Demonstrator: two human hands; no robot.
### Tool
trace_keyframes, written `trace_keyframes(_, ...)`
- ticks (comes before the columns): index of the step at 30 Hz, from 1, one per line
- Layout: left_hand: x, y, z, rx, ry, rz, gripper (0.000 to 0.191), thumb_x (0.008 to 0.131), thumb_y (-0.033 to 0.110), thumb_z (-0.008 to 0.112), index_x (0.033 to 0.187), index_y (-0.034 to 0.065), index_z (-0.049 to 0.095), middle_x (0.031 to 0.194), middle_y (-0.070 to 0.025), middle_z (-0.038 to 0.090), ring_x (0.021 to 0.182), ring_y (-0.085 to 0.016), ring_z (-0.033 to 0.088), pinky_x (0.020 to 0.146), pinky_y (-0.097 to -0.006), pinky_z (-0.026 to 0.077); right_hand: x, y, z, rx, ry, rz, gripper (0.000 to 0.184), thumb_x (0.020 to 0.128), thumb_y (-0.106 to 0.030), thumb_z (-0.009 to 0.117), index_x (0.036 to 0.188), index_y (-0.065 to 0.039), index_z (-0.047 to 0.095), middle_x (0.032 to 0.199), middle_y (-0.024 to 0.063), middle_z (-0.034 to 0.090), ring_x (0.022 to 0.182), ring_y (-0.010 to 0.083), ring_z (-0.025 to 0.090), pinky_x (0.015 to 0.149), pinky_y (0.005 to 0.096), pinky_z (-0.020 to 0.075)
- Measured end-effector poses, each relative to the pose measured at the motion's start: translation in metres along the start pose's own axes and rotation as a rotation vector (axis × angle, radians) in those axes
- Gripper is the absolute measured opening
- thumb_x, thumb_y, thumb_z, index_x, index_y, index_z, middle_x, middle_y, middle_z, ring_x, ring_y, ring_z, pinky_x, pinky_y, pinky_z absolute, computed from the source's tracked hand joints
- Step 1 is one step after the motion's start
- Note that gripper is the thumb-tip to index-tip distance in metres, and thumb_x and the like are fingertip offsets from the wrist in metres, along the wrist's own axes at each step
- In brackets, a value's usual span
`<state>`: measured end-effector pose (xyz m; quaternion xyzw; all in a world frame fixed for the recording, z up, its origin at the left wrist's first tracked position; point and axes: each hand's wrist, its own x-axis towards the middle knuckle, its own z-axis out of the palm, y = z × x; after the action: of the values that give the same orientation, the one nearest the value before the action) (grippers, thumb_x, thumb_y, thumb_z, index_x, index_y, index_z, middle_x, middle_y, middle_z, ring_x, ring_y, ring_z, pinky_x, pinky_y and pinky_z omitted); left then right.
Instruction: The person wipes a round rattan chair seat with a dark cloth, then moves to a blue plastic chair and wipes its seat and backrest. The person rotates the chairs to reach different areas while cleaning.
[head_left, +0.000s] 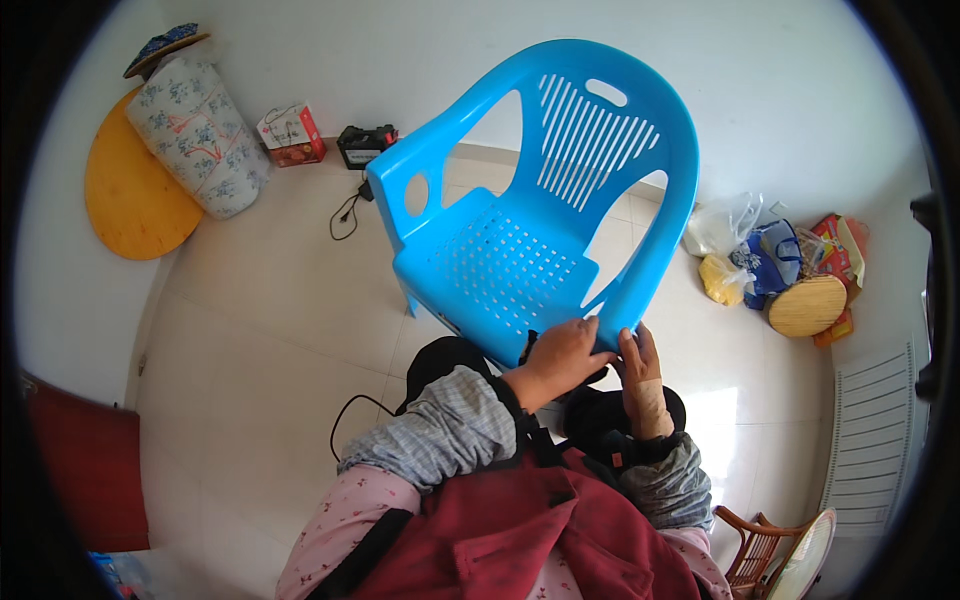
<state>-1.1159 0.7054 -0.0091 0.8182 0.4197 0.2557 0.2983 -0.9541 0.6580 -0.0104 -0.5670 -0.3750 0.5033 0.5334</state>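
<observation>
A blue plastic armchair (495, 247) with a slotted back and a perforated seat stands in front of me, turned at an angle. Both my hands are at the front end of its right armrest (630, 300). My left hand (561, 360) grips the inner side, its fingers partly hidden under the armrest. Against the outer side rests my right hand (641, 367), thumb and fingers around the edge; a tan patch covers that wrist. A small dark item (531, 343) shows beside my left hand, too covered to identify. The chair's front edge is close to my knees.
A black battery (366, 146), a corded plug (345, 214) and a red-white box (292, 135) sit by the wall. Left are a round wooden board (124, 202) and a wrapped roll (199, 139). Right are bags (772, 255), a radiator (870, 442) and a rattan chair (757, 551).
</observation>
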Motion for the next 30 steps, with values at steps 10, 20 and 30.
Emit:
trace_keyframes(10, -0.009, -0.046, 0.006, -0.440, -0.079, -0.035, 0.046, 0.087, 0.029, 0.076, 0.124, 0.0042, 0.064, 0.117, -0.0149, 0.069, 0.106, -0.027, 0.068, 0.088, -0.0359, 0.054, 0.000, 0.020, -0.004, -0.353, 0.255, -0.298, 0.094, 0.086, -0.024, 0.080, 0.154, -0.003, 0.018, 0.136, 0.0235, 0.048, 0.116, 0.0290, 0.056, 0.095, 0.0362, 0.0501)
trace_keyframes(20, -0.025, -0.207, -0.172, 0.040, 0.640, -0.462, 0.063, 0.086, 0.037, 0.076, 0.132, 0.0000, 0.056, 0.124, -0.0199, 0.063, 0.116, -0.032, 0.060, 0.098, -0.0404, 0.047, 0.002, 0.011, -0.008, -0.089, 0.212, -0.226, 0.082, 0.093, -0.025, 0.072, 0.154, -0.002, 0.021, 0.136, 0.0220, 0.050, 0.121, 0.0287, 0.053, 0.102, 0.0391, 0.0452)
trace_keyframes(30, 0.048, -0.261, -0.232, -0.262, 0.687, -0.561, 0.092, 0.084, 0.051, 0.076, 0.151, 0.0028, 0.035, 0.142, -0.0237, 0.049, 0.126, -0.034, 0.054, 0.101, -0.0396, 0.047, 0.013, -0.003, -0.005, 0.012, 0.324, -0.151, 0.072, 0.098, -0.032, 0.063, 0.151, 0.002, 0.028, 0.130, 0.0212, 0.054, 0.120, 0.0273, 0.052, 0.107, 0.0409, 0.0392)
